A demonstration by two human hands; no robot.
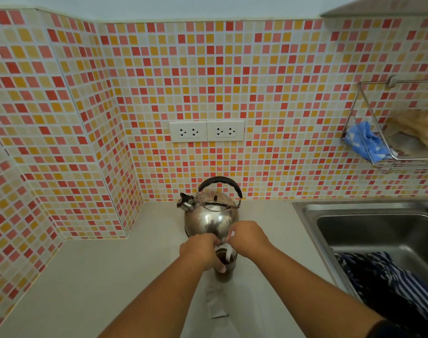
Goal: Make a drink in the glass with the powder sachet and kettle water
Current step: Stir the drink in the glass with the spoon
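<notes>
- Glass [224, 264] stands on the pale counter [110, 276], low centre of view, holding dark brown liquid.
- Left hand [203, 251] wraps the glass from its 9 o'clock side, fingers curled closed around the wall, thumb tip low on the front.
- Right hand [248, 239] sits at the glass's 2 o'clock, just over the rim, fingers pinched shut on a thin white item [230, 252] that dips into the liquid; cannot tell what the item is.
- Steel kettle [211, 212] at the glass's 12 o'clock, just behind both hands, black handle arched upright, spout toward 10 o'clock.
- Opened sachet [216, 302], whitish, lies flat on the counter at the glass's 6 o'clock, between the forearms, apart from both hands.
- Steel sink [369, 230] at 3 o'clock; striped dark cloth [383, 279] lies in it.
- Mosaic tile wall [281, 93] in red, orange and cream; twin sockets [207, 131] at 12 o'clock above the kettle.
- Wire rack [388, 164] on the wall at 2 o'clock with a blue cloth [365, 141].
</notes>
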